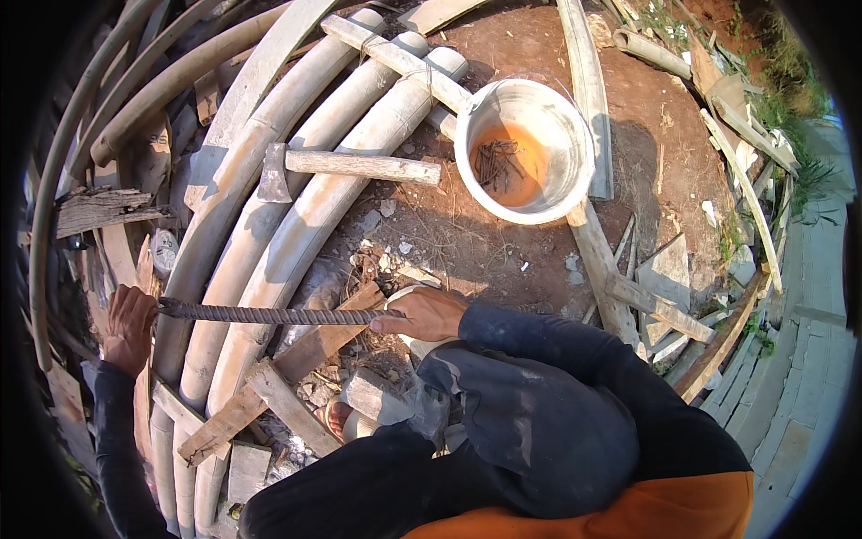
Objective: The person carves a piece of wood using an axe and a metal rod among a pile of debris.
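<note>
My right hand [422, 314] is closed around the right end of a ribbed steel bar [278, 315]. The bar lies level across three thick bamboo poles [296, 202]. At its left tip is my left hand [130, 330], fingers curled beside a narrow wooden strip; what they grip is hidden. Farther off, a hatchet [364, 167] with a wooden handle rests across the poles. To its right stands a white bucket [465, 144] holding several rusty nails [496, 164] on its orange-stained bottom.
Short boards [301, 409] and rubble lie between the poles and my bent knee [539, 422]. Long planks [588, 99] lie beyond and beside the bucket on reddish soil. Curved bamboo [180, 81] and scrap wood [99, 211] crowd the left.
</note>
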`<state>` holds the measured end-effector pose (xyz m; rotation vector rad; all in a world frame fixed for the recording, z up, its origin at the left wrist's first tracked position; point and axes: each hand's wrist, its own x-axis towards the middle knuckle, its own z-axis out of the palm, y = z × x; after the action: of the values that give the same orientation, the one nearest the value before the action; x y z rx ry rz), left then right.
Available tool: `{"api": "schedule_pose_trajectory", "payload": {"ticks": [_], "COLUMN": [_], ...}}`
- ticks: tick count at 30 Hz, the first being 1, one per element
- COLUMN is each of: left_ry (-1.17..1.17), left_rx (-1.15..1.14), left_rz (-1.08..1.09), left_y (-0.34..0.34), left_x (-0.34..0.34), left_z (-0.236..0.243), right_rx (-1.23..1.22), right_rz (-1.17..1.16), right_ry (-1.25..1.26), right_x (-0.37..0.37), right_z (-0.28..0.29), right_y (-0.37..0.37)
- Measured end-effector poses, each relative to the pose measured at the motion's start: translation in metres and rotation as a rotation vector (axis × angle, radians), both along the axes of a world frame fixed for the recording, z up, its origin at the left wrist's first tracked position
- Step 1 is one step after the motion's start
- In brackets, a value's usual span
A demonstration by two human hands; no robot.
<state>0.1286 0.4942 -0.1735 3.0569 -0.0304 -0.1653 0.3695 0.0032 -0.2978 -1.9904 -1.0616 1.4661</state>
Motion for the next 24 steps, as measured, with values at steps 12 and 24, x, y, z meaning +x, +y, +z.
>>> {"api": "schedule_pose_trajectory", "payload": {"ticks": [12,24], "left_ry": [-0.659,-0.439], "left_rx": [-0.175,-0.534], "left_rz": [-0.347,0.32], "left_y": [-0.159,-0.196], "left_x": [0.25,-0.028], "left_z": [0.11,-0.001], "right_rx": [0.746,-0.217], "right_rz": [0.081,-0.012], "right_ry": [-0.5,0.074], "right_x": [-0.027,-0.007], "right_z": [-0.016,0.054], "right_y": [-0.081,-0.058]}}
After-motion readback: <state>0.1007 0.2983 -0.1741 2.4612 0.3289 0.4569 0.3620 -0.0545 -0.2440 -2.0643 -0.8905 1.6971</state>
